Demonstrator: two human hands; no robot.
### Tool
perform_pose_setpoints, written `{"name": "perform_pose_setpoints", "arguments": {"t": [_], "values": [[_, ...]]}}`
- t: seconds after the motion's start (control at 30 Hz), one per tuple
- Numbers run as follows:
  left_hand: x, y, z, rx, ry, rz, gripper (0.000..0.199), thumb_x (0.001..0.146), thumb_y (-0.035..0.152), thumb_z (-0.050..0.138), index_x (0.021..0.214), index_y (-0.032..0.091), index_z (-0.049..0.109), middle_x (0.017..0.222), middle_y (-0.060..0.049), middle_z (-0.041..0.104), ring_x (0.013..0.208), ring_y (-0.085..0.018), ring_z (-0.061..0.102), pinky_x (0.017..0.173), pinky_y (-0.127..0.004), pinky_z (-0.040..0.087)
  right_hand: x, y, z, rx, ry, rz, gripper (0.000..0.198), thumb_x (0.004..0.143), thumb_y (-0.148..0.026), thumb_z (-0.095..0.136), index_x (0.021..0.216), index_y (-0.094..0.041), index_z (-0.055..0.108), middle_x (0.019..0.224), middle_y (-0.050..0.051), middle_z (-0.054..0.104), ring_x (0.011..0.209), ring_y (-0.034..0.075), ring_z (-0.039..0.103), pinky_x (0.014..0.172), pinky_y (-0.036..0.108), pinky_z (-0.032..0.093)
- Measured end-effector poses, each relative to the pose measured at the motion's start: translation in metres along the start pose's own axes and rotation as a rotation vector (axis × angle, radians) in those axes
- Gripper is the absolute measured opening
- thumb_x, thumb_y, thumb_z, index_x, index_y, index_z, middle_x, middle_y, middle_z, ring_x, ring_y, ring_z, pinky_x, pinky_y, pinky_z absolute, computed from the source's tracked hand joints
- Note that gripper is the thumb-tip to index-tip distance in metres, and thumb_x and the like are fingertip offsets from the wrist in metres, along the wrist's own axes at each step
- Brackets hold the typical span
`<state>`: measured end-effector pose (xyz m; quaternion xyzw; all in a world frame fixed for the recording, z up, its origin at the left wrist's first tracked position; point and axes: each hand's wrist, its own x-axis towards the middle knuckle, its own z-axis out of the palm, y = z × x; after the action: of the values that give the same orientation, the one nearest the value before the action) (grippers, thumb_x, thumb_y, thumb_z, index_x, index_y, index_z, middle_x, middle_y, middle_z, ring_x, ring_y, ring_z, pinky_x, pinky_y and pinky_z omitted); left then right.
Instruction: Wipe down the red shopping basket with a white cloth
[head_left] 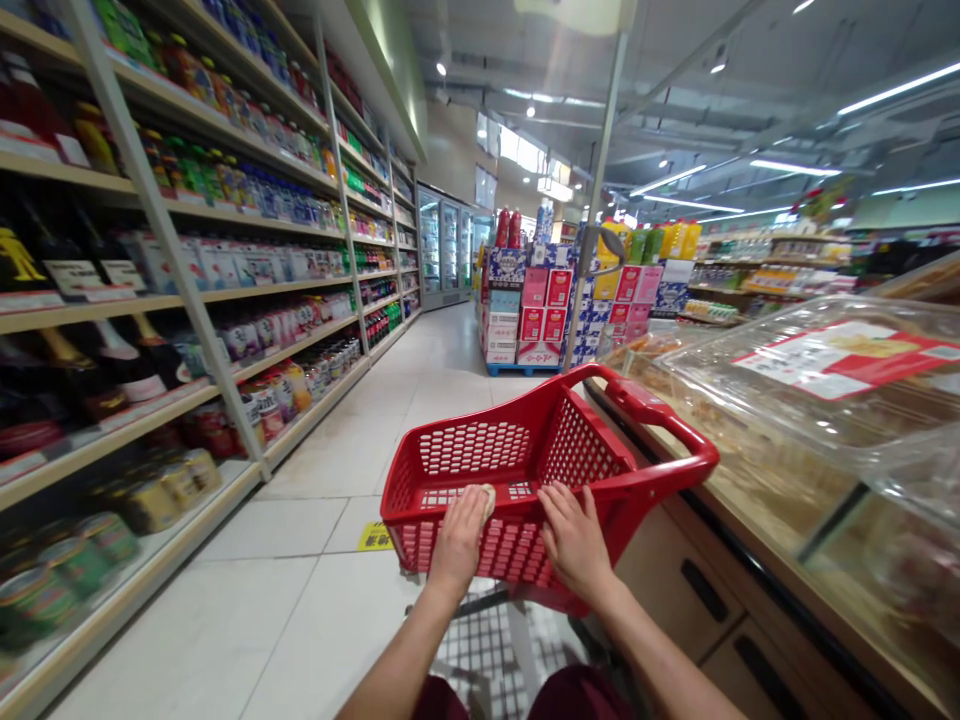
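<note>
1 left hand [456, 540] pinches a pale item [489, 500] at a red basket [517, 550]; right hand [574, 535] grips its near side; shelves [262, 290] left, tiled floor [300, 615].

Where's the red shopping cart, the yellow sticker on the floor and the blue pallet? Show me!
Red shopping cart [514, 550]: head view, on the basket's near wall.
Yellow sticker [373, 537]: head view, on its visible middle.
Blue pallet [525, 369]: head view, on its front edge.
</note>
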<state>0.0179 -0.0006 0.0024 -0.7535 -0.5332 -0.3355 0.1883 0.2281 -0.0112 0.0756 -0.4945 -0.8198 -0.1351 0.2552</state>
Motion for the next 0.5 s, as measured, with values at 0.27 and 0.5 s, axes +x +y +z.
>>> {"name": "perform_pose_setpoints", "arguments": {"t": [0.27,0.5], "values": [[-0.023,-0.056,-0.013,0.092,0.119,-0.315,0.042,0.080,0.011,0.031,0.117,0.016,0.048,0.117,-0.011,0.057,0.114,-0.022,0.046,0.096,-0.046,0.035,-0.002,-0.006,0.001,0.041,0.004,0.003,0.044,0.076,-0.013,0.039,0.119,-0.016,0.049,0.123,0.006,0.051,0.118,0.022,0.039,0.104,0.046,0.013],[0.004,0.001,-0.003,0.013,-0.043,-0.009,0.051,0.076,0.002,0.028,0.122,0.019,0.043,0.126,-0.005,0.049,0.121,-0.016,0.038,0.098,-0.037,0.035,-0.001,-0.003,0.002,0.039,0.025,0.003,0.043,0.075,-0.014,0.040,0.117,-0.014,0.050,0.122,0.007,0.052,0.117,0.022,0.040,0.103,0.046,0.013]]}}
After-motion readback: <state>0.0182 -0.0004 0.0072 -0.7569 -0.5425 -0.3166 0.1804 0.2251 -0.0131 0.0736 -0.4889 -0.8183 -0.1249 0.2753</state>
